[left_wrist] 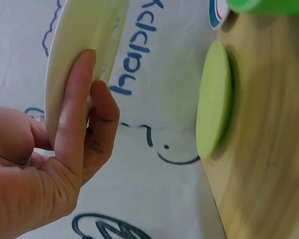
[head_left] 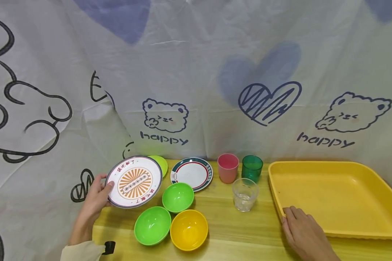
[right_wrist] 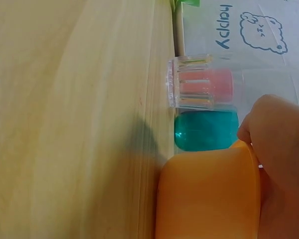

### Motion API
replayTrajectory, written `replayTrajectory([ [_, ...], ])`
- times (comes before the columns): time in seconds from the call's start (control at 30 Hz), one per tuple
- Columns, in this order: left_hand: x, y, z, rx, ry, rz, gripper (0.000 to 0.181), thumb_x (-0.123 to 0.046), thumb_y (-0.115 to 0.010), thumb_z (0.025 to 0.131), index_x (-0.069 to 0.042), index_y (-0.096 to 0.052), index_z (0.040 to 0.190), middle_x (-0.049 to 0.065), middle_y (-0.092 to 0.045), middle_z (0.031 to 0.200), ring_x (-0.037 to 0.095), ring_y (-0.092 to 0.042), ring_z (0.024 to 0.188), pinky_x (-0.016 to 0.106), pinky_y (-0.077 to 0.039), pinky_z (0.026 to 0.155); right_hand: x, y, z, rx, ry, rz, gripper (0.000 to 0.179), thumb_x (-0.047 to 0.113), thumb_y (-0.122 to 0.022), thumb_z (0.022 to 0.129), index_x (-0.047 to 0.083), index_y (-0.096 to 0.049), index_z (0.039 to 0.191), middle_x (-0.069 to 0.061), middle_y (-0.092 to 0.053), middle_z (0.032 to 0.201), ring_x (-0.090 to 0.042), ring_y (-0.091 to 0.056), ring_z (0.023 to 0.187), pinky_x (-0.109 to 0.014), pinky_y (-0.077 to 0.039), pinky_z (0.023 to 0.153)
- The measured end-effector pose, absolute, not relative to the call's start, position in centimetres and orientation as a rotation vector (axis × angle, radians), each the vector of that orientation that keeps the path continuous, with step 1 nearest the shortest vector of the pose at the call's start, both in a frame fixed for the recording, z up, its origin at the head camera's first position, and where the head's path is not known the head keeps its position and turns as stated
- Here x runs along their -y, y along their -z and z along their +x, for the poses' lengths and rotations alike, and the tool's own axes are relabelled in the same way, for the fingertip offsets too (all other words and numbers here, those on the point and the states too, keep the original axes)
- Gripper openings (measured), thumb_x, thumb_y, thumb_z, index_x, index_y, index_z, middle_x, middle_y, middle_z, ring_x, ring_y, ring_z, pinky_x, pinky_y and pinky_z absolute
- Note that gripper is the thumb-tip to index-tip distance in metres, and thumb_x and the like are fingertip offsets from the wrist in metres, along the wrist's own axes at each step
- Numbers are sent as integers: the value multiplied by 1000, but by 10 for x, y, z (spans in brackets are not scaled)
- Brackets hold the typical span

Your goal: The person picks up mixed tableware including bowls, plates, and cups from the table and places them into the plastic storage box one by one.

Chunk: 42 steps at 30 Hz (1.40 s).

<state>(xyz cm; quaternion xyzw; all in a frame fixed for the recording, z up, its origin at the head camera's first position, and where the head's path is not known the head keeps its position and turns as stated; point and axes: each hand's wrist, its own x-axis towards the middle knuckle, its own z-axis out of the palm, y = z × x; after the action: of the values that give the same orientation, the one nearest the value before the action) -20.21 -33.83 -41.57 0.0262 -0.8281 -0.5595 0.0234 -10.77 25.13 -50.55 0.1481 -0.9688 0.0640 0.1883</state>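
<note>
Left hand (head_left: pixel 96 198) pinches a printed plate (head_left: pixel 135 182) above the left edge of the table (head_left: pixel 228 232), right hand (head_left: pixel 303 232) grips the tray (head_left: pixel 333 195) at its near-left corner: plate-handling, apparently; next move needs steadiness!

The person's left hand (head_left: pixel 97 195) is bare, and past its bare wrist begins a plain sleeve (head_left: pixel 81 252) in pale cream cloth, softly creased. At the sleeve's end, on the right in the head view, sits a small, blocky black piece (head_left: pixel 109 247), its details too small to make out. The right hand (head_left: pixel 302 232) is likewise bare, wrist included.
</note>
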Motion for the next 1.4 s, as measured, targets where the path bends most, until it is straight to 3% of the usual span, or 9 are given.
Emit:
replayTrajectory([
  [0.5,295,405,-212,2400,1917,44,42,-12,-30,112,1,-15,149,15,-56,101,12,-65,68,31,-61,56,-251,506,-109,2695,-213,432,7,14,-66,97,10,-61,94,3,-48,80,-14,-45,69,-31,-38,53],
  [0.93,240,401,-217,2283,2063,0,35,-11,-30,112,-3,-21,146,26,-58,113,17,-71,70,35,-63,59,-252,510,-107,2669,-194,428,8,13,-66,96,7,-62,95,2,-50,80,-15,-47,69,-31,-39,53],
  [1.4,196,399,-220,2217,2145,-49,33,-9,-32,112,0,-26,143,30,-60,113,16,-69,67,31,-61,55,-253,511,-107,2623,-173,445,17,12,-67,92,12,-52,84,3,-40,75,-13,-38,64,-26,-29,50],
])
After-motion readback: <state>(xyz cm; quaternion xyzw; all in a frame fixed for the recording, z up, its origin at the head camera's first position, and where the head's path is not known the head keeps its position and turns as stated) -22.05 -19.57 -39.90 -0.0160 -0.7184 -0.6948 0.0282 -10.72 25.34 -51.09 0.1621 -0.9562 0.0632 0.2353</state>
